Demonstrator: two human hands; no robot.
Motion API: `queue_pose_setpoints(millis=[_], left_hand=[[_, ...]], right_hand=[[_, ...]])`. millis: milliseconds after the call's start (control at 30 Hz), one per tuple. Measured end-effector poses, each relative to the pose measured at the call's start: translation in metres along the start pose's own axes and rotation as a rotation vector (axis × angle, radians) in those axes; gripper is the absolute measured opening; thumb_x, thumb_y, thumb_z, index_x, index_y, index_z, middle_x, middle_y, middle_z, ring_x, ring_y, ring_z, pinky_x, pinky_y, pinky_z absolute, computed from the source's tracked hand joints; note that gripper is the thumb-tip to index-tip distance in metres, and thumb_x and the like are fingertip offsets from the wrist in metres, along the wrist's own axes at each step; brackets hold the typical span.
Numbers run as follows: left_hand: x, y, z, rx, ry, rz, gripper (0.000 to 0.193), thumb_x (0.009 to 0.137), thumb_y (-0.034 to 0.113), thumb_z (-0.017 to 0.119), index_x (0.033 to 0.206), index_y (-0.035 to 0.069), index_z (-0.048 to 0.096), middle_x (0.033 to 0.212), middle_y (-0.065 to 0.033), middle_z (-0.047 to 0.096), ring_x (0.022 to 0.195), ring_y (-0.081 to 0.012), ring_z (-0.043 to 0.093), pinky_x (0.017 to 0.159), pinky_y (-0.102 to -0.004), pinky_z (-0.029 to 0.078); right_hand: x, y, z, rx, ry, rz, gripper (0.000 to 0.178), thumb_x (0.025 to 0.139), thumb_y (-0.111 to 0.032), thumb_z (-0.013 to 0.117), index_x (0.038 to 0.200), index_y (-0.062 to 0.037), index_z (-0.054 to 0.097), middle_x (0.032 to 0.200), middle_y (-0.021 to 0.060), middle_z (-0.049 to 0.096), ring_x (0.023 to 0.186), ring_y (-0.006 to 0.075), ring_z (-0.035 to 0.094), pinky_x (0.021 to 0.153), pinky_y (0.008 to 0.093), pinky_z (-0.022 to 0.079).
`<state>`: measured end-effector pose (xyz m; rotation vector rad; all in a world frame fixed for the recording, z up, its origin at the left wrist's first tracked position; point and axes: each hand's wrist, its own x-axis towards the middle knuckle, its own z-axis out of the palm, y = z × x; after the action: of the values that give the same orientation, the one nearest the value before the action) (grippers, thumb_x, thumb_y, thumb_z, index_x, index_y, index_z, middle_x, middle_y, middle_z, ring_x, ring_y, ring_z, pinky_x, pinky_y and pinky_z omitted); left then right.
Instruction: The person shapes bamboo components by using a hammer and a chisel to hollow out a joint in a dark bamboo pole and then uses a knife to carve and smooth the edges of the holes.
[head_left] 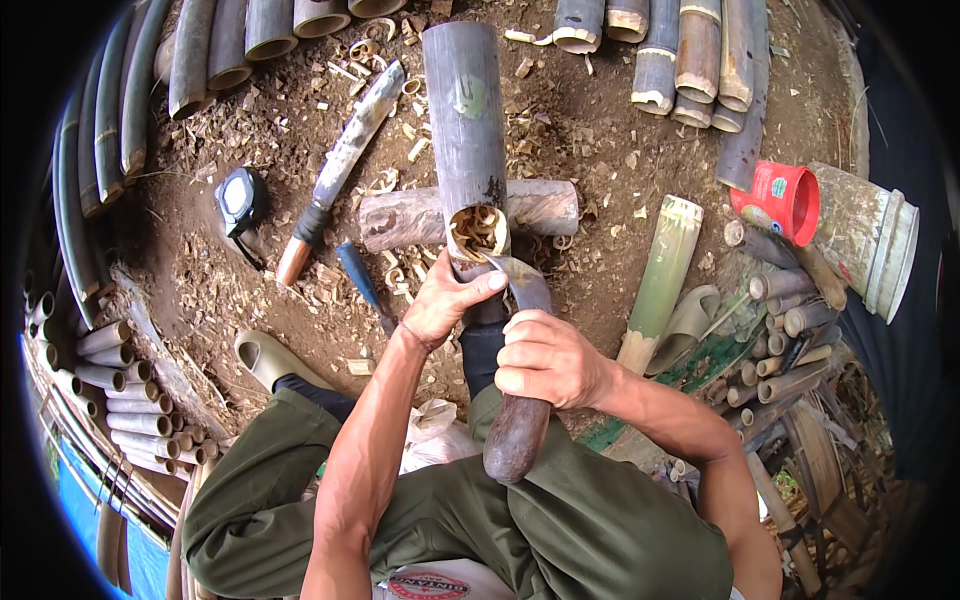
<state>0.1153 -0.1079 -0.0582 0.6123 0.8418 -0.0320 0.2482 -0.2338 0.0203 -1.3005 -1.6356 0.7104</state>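
Bamboo tube, left grip around its end, crosses a log; right grip clenches curved knife; machete nearby.

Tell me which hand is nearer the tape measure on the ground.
Left. The left hand, at the open end of the bamboo tube, is to the right of the tape measure; the right hand, gripping the curved-bladed tool, is farther right and lower in the picture.

Brn dirt flr is daylit, w/ blue sheet lwr L.
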Motion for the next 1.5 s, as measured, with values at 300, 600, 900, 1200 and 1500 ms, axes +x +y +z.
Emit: queue_pose_setpoints(millis=[300, 600, 900, 1200, 1500], left_hand=[[0.005, -0.006, 0.013, 0.124, 0.121, 0.117, 0.058, 0.075, 0.03, 0.087, 0.116, 0.0, 0.059, 0.105, -0.0053, 0.068, 0.094, -0.0132, 0.062, 0.088, -0.0302, 0.05], [0.016, -0.022, 0.026, 0.185, 0.364, 0.149, 0.072, 0.068, 0.035, 0.092, 0.115, -0.005, 0.055, 0.105, -0.0106, 0.068, 0.095, -0.0169, 0.065, 0.088, -0.031, 0.052], [-0.007, -0.022, -0.004, -0.146, 0.07, 0.088, 0.086, 0.074, 0.041, 0.086, 0.135, -0.004, 0.044, 0.121, -0.0104, 0.059, 0.11, -0.0163, 0.056, 0.099, -0.0318, 0.044], [-0.008, -0.02, -0.007, -0.096, 0.068, 0.084, 0.083, 0.075, 0.04, 0.085, 0.133, -0.005, 0.045, 0.117, -0.0113, 0.062, 0.106, -0.0174, 0.059, 0.096, -0.0319, 0.048], [-0.005, -0.025, -0.004, -0.04, 0.132, 0.134, 0.079, 0.078, 0.039, 0.084, 0.132, -0.006, 0.047, 0.116, -0.0116, 0.064, 0.104, -0.0164, 0.061, 0.094, -0.0309, 0.05]], right_hand=[[-0.01, 0.009, 0.0, -0.094, -0.103, -0.053, 0.02, 0.065, -0.018, 0.066, 0.08, -0.0062, 0.059, 0.079, 0.003, 0.054, 0.076, 0.0209, 0.056, 0.078, 0.0389, 0.051], [-0.021, 0.031, -0.002, -0.229, -0.122, -0.128, 0.019, 0.065, -0.019, 0.063, 0.08, -0.0082, 0.058, 0.073, 0.0005, 0.045, 0.073, 0.0185, 0.053, 0.082, 0.0364, 0.051], [0.012, 0.008, -0.02, -0.022, -0.047, -0.094, 0.02, 0.068, -0.018, 0.066, 0.083, -0.0066, 0.059, 0.083, 0.0035, 0.054, 0.082, 0.0225, 0.057, 0.083, 0.0404, 0.051], [0.018, 0.012, -0.014, 0.146, -0.214, -0.087, 0.02, 0.068, -0.02, 0.064, 0.081, -0.0045, 0.061, 0.082, 0.0052, 0.056, 0.081, 0.0233, 0.057, 0.081, 0.0414, 0.051], [0.014, 0.02, -0.008, 0.096, -0.248, -0.165, 0.02, 0.066, -0.021, 0.063, 0.079, -0.0052, 0.06, 0.08, 0.0046, 0.055, 0.078, 0.0224, 0.056, 0.08, 0.0394, 0.05]])
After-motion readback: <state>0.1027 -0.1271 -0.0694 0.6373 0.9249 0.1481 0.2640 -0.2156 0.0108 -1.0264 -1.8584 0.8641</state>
